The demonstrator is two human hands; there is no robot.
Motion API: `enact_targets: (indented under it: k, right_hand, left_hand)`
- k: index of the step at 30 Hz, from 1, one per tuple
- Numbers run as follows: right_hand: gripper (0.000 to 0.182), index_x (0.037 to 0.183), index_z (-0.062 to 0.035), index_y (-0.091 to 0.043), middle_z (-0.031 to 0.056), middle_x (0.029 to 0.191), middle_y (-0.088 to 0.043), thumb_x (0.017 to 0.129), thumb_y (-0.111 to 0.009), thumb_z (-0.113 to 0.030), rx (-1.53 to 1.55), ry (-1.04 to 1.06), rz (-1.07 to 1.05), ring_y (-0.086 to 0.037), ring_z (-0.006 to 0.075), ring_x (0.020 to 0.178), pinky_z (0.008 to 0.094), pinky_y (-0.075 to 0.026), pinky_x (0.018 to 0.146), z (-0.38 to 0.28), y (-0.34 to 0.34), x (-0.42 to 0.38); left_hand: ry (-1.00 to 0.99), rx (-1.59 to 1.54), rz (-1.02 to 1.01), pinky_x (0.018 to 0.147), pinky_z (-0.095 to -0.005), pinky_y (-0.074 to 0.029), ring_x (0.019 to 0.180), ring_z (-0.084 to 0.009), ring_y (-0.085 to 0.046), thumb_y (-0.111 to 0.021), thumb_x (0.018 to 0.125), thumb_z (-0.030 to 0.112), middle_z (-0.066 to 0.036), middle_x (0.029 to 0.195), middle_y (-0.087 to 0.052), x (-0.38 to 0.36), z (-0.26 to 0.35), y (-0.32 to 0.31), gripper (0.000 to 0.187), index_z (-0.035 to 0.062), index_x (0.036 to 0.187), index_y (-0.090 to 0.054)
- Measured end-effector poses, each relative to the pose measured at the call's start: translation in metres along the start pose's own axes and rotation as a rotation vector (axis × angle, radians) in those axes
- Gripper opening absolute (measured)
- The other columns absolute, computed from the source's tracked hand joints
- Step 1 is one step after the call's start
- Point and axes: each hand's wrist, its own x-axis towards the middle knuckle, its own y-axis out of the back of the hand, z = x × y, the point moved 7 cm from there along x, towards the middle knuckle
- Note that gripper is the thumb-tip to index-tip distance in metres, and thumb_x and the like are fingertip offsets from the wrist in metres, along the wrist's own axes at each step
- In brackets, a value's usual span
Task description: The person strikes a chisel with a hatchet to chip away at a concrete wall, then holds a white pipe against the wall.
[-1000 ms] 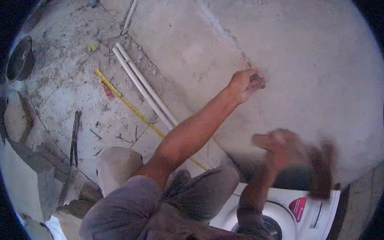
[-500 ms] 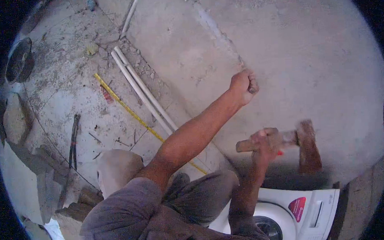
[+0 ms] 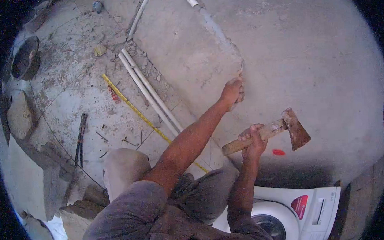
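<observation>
My left hand (image 3: 232,93) is a closed fist against the grey wall (image 3: 308,65), at the lower end of a narrow groove (image 3: 218,32) cut in it. Whatever it grips is almost wholly covered by the fingers; a small tip shows above the fist. My right hand (image 3: 253,140) is wrapped round the wooden handle of a hatchet (image 3: 298,134), lower and to the right. The rusty hatchet head points right and stands apart from the left hand. Near it, a red mark (image 3: 279,152) shows on the wall.
Two white pipes (image 3: 146,90) and an extended yellow tape measure (image 3: 134,110) lie on the dusty tiled floor (image 3: 68,99). Left of them are long-handled pliers or cutters (image 3: 80,138) and a dark basin (image 3: 25,58). A white washing machine (image 3: 326,200) stands at lower right. Rubble lines the wall's foot.
The hatchet, blurred before, now shows sharply, its head higher and further left. My left fist sits slightly left in the picture. The whole view has shifted a little.
</observation>
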Motion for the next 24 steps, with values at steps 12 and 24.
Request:
enact_targets:
  k: [12,24]
  right_hand:
    - [0.015,0.08,-0.0046,-0.043,0.0027,0.053,-0.04,0.072,-0.055,-0.007,-0.004,-0.038,-0.015,-0.042,0.013,0.044,0.0286,-0.039,0.042,0.0,0.014,-0.002]
    - [0.016,0.08,-0.0051,-0.047,0.0026,0.061,-0.049,0.07,-0.059,-0.009,-0.031,-0.004,-0.031,-0.046,0.0108,0.047,0.0241,-0.039,0.043,-0.001,0.022,-0.002]
  left_hand:
    - [-0.023,0.053,0.326,0.029,-0.0219,-0.023,0.032,-0.0089,-0.03,-0.044,0.077,0.022,0.0,0.05,-0.036,-0.021,0.001,0.008,0.015,0.0077,0.081,-0.046]
    - [0.001,0.233,0.276,0.029,-0.0226,-0.025,0.034,-0.0092,-0.035,-0.044,0.078,0.022,-0.002,0.052,-0.042,-0.019,0.011,0.004,0.017,0.0063,0.085,-0.047]
